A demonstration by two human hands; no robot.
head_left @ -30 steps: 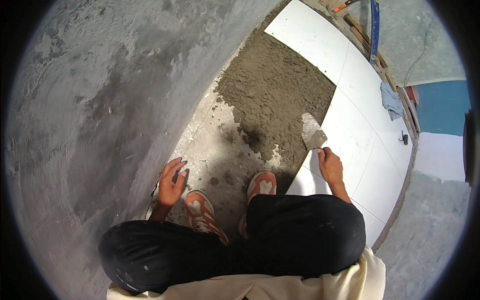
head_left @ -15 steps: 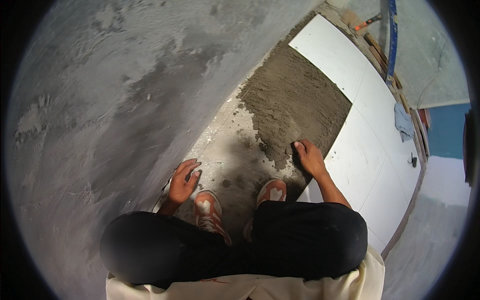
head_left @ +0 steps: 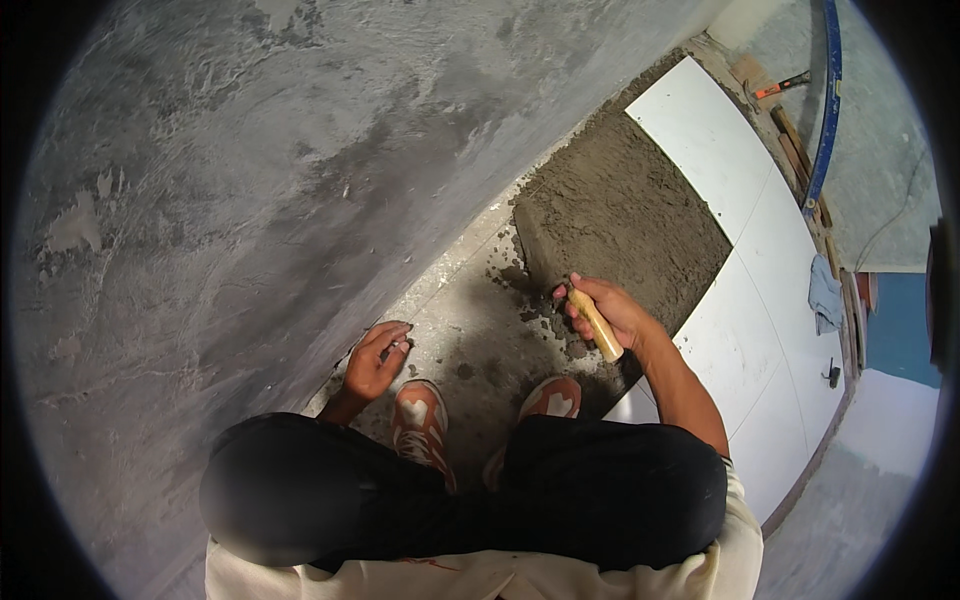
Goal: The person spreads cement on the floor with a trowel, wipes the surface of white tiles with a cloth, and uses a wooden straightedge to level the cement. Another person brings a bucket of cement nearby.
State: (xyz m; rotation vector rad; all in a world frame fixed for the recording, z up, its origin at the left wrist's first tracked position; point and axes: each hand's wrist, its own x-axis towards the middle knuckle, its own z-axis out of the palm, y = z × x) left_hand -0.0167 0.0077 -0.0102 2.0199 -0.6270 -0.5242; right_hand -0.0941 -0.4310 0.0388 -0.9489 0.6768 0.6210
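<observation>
Head: two hands [head_left: 373, 369] [head_left: 619, 310], one trowel [head_left: 600, 331].

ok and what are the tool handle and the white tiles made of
Tool handle in the right hand: probably wood, smooth, from its yellowish colour, though plastic is possible. White tiles: likely ceramic or porcelain, smooth, with even faces and thin joints.
</observation>
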